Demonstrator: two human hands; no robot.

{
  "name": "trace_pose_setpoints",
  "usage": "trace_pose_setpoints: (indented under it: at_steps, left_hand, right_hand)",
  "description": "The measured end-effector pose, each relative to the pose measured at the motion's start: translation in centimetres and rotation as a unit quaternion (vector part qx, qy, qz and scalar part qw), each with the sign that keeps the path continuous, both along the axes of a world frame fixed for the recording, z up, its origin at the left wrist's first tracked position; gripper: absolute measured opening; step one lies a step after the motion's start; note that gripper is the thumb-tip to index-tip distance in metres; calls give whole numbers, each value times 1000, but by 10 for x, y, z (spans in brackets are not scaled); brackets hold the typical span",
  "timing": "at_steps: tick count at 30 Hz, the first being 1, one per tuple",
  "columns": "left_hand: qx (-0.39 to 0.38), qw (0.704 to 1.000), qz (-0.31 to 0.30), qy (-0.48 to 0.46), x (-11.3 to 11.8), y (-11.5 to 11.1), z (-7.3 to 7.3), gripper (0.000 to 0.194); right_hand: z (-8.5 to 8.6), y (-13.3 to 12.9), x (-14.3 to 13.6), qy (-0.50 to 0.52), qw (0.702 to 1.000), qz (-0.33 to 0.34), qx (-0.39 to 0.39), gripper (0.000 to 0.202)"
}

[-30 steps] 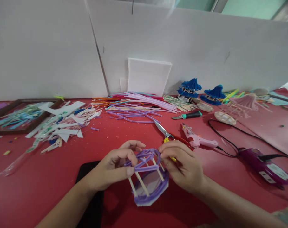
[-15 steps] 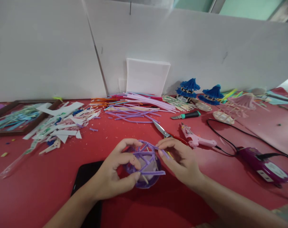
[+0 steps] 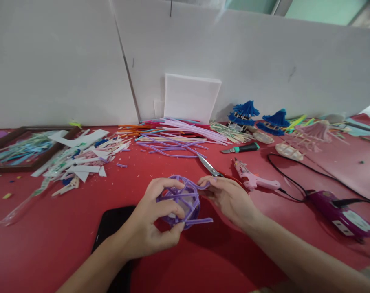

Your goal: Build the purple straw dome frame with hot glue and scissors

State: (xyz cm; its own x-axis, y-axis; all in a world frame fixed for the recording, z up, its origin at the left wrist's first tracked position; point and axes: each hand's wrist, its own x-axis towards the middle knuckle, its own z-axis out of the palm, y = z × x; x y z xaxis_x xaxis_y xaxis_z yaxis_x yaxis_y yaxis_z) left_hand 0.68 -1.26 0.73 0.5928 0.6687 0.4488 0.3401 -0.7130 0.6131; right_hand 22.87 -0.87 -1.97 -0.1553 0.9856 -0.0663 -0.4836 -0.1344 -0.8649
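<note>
Head view showed both of my hands low over the red bench (image 3: 50,244), working a small cage-like lantern frame (image 3: 181,201) built from purple straws. My left hand (image 3: 154,228) cradled the frame from below and the near side, its fingers (image 3: 172,209) curled and clamped on the straw ribs, thumb pressed at the lower edge. My right hand (image 3: 230,199) came in from the right, its fingertips (image 3: 208,185) pinched together on the loose purple straw end (image 3: 203,186) sticking out at the frame's upper right. The frame sat just above the bench, beside a black phone (image 3: 111,228) lying flat under my left wrist.

I judged the step to be seating that straw end against the frame. To do it well, I thought the left hand should hold the ribs lightly enough not to crush them, while the right kept the end pressed straight in line with its neighbour. One straw (image 3: 200,221) jutted free at the bottom right and could snag.

Scissors (image 3: 209,167) lay just behind the right hand, a pink glue gun (image 3: 255,179) near them, with its cord running to a purple power strip (image 3: 340,211). Loose coloured straws (image 3: 179,136) were heaped further back.
</note>
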Motion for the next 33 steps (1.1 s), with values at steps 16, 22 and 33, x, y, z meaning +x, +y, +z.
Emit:
trace_pose_setpoints:
  at_steps: [16, 22, 33]
  left_hand:
    - [8, 1000, 17, 12, 1, 1, 0, 15]
    - [4, 1000, 7, 8, 0, 0, -3, 17]
    - [-23, 1000, -4, 11, 0, 1, -4, 15]
  right_hand:
    - [3, 4, 2, 60, 993, -20, -99, 27]
    - [3, 3, -1, 52, 995, -24, -84, 29]
    - [12, -7, 7, -454, 820, -56, 344, 8]
